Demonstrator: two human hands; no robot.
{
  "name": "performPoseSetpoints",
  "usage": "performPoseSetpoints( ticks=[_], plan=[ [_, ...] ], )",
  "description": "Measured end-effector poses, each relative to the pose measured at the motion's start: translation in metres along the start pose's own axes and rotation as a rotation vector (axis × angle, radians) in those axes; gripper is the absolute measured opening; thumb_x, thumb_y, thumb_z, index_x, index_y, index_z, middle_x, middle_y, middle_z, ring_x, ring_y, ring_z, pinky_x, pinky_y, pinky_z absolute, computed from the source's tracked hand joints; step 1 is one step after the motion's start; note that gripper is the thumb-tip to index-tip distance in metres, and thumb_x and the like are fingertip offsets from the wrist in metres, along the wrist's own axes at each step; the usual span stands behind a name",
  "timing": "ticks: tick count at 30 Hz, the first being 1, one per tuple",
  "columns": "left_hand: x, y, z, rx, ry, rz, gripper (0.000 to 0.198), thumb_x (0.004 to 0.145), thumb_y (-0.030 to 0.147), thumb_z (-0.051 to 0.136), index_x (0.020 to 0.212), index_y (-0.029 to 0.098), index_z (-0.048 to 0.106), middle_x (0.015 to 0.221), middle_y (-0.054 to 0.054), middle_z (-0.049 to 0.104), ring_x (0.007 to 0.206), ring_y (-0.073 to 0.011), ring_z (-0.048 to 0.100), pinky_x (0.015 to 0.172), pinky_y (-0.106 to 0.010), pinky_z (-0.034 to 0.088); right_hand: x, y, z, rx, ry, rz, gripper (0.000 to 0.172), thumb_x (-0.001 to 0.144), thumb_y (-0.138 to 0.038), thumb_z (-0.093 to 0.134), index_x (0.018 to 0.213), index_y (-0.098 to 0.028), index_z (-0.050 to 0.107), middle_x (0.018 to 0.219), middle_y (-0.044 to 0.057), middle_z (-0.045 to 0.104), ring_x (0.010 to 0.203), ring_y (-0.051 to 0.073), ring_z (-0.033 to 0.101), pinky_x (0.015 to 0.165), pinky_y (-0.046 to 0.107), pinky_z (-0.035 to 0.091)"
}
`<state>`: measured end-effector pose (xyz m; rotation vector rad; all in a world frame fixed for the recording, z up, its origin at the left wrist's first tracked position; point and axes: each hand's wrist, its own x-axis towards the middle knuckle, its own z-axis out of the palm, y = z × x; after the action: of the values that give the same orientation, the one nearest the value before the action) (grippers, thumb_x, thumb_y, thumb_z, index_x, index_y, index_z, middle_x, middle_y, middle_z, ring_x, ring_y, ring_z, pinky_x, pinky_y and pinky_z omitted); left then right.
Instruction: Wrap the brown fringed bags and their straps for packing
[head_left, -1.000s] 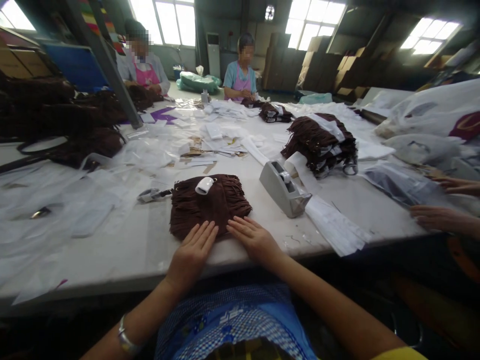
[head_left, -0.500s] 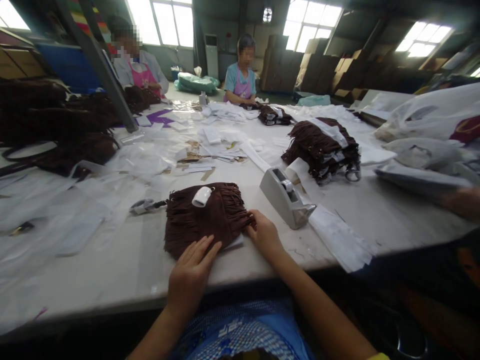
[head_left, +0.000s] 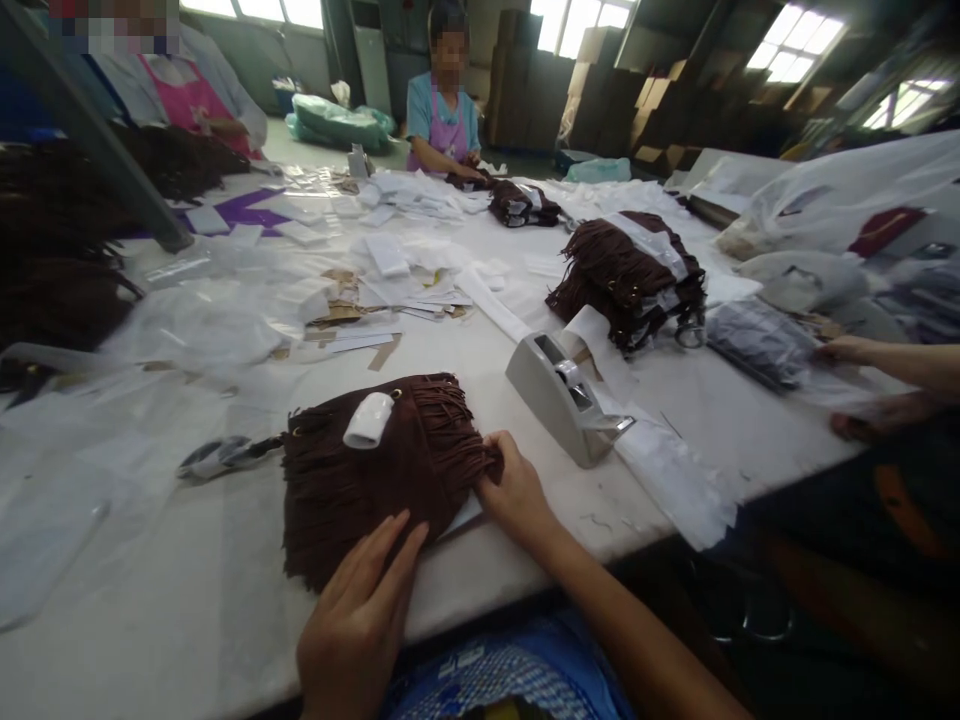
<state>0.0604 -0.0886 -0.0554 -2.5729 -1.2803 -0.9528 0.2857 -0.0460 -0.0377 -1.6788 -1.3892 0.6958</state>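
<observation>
A dark brown fringed bag lies flat on the white table in front of me. On its top sits a small white wrapped piece beside a brass eyelet. A strap end wrapped in clear and white film sticks out to the left. My left hand rests on the bag's near edge with its fingers stretched out. At the right side, my right hand pinches the fringe between thumb and fingers. Something white shows under the bag's near right corner. Right of the bag stands a grey tape dispenser.
Beyond the dispenser is a stack of banded brown fringed bags. White strips lie near the table edge. Plastic bags and paper scraps cover the left. A co-worker's hand holds a plastic-wrapped dark packet at right. Two people work opposite.
My view has shifted, so the bag sits lower and further left. Both hands remain at the bag. On the right, the co-worker's packet and hands show more fully.
</observation>
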Motion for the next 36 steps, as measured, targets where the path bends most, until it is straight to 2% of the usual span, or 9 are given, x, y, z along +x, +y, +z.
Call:
performPoseSetpoints(
  ticks=[9,15,19,21,26,29,31,34,36],
  plan=[
    [0.003,-0.004,0.002,-0.08,-0.049,-0.022,0.047,0.09,0.013,0.059,0.136,0.022,0.056,0.133,-0.005,0.061,0.117,-0.0199,0.06,0.109,-0.031,0.039,-0.01,-0.007,-0.007,-0.01,-0.02,-0.083,0.05,0.077,-0.011,0.053,0.124,-0.026,0.046,0.105,0.001,0.069,0.083,0.017,0.068,0.076,0.025,0.05],
    [0.003,-0.006,0.003,-0.115,-0.079,0.007,0.052,0.09,0.011,0.057,0.141,0.022,0.05,0.135,-0.006,0.06,0.12,-0.0206,0.059,0.112,-0.033,0.036,-0.022,-0.007,-0.014,0.132,-0.047,0.092,0.043,0.082,-0.012,0.051,0.122,-0.025,0.047,0.09,-0.002,0.069,0.07,0.014,0.066,0.066,0.022,0.051],
    [0.003,-0.004,0.002,-0.096,-0.072,-0.028,0.051,0.091,0.015,0.059,0.14,0.024,0.051,0.135,-0.004,0.06,0.121,-0.0206,0.058,0.111,-0.032,0.038,-0.017,-0.009,-0.019,0.245,-0.124,0.067,0.047,0.085,-0.02,0.058,0.13,-0.024,0.045,0.101,0.002,0.069,0.083,0.015,0.068,0.077,0.025,0.055],
    [0.002,-0.002,0.001,-0.082,-0.069,-0.038,0.05,0.091,0.015,0.059,0.139,0.025,0.052,0.136,-0.003,0.06,0.121,-0.0206,0.058,0.111,-0.033,0.038,-0.016,-0.005,-0.019,0.174,-0.113,0.037,0.051,0.084,-0.022,0.061,0.133,-0.024,0.045,0.104,0.003,0.07,0.086,0.016,0.069,0.082,0.028,0.055],
    [-0.002,0.002,0.0,-0.063,-0.076,-0.033,0.049,0.09,0.012,0.058,0.138,0.023,0.054,0.137,-0.004,0.059,0.122,-0.0209,0.058,0.112,-0.035,0.037,-0.029,0.014,-0.022,-0.087,-0.051,-0.091,0.052,0.085,-0.012,0.052,0.134,-0.028,0.051,0.127,0.002,0.065,0.108,0.019,0.066,0.097,0.034,0.052],
    [-0.002,0.004,-0.002,-0.083,-0.06,-0.014,0.047,0.09,0.011,0.058,0.135,0.022,0.056,0.135,-0.004,0.06,0.122,-0.0207,0.057,0.111,-0.036,0.039,-0.041,0.016,-0.038,-0.158,-0.056,-0.127,0.056,0.085,-0.008,0.046,0.138,-0.028,0.05,0.131,0.002,0.062,0.115,0.019,0.063,0.102,0.036,0.051],
    [-0.002,0.006,-0.003,-0.087,-0.051,-0.007,0.044,0.09,0.01,0.058,0.133,0.022,0.058,0.133,-0.005,0.062,0.122,-0.0208,0.057,0.109,-0.036,0.041,-0.044,0.008,-0.051,-0.259,0.029,-0.179,0.058,0.085,-0.005,0.043,0.138,-0.028,0.05,0.136,0.003,0.058,0.12,0.02,0.06,0.105,0.039,0.048],
    [-0.001,0.006,-0.004,-0.066,-0.045,0.008,0.042,0.091,0.01,0.057,0.131,0.022,0.059,0.131,-0.005,0.063,0.121,-0.0216,0.057,0.108,-0.037,0.042,-0.044,-0.01,-0.055,-0.375,0.163,-0.39,0.055,0.087,-0.005,0.046,0.137,-0.028,0.052,0.145,0.005,0.05,0.132,0.022,0.049,0.112,0.044,0.04],
    [-0.002,0.005,-0.004,-0.055,-0.053,0.043,0.044,0.092,0.009,0.055,0.133,0.022,0.057,0.133,-0.006,0.062,0.122,-0.0224,0.056,0.108,-0.038,0.041,-0.045,-0.02,-0.045,-0.382,0.031,-0.579,0.05,0.09,-0.009,0.052,0.135,-0.029,0.055,0.142,0.004,0.054,0.134,0.022,0.046,0.116,0.046,0.034]
  ],
)
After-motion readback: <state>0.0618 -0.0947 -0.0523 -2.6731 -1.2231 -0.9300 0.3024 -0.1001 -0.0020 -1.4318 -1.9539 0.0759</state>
